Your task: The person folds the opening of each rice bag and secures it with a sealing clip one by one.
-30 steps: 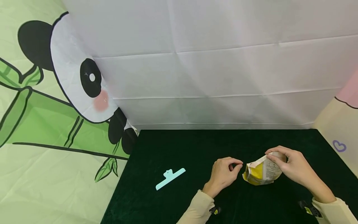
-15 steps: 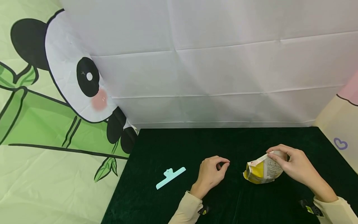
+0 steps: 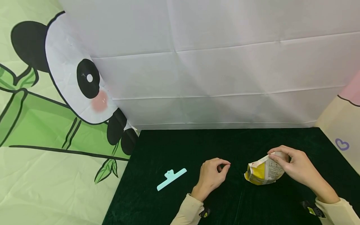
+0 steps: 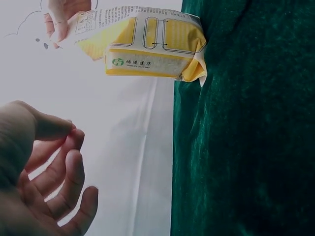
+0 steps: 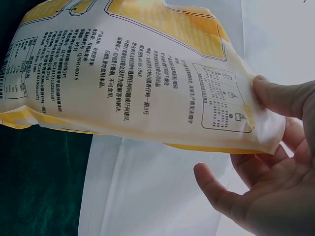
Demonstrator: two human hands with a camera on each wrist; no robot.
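A yellow and white bag of rice (image 3: 264, 171) lies on its side on the dark green cloth, right of the middle. My right hand (image 3: 295, 164) pinches its upper end between thumb and fingers, as the right wrist view shows at the bag's printed face (image 5: 147, 73). Left of the bag and apart from it, my left hand (image 3: 212, 175) hovers with thumb and index fingertips together. The left wrist view shows the other fingers (image 4: 74, 172) curled, and nothing distinct between the tips. A light blue bag clip (image 3: 171, 179) lies further left, touched by neither hand.
The green cloth (image 3: 168, 143) covers the table up to a white backdrop (image 3: 225, 78). On the left hangs a sheet with a printed panda (image 3: 70, 78). A cream and pink sheet (image 3: 346, 125) borders the right side.
My left hand has moved left, away from the bag's near corner, and then stayed put. The right hand keeps its hold on the bag, and the clip has not moved.
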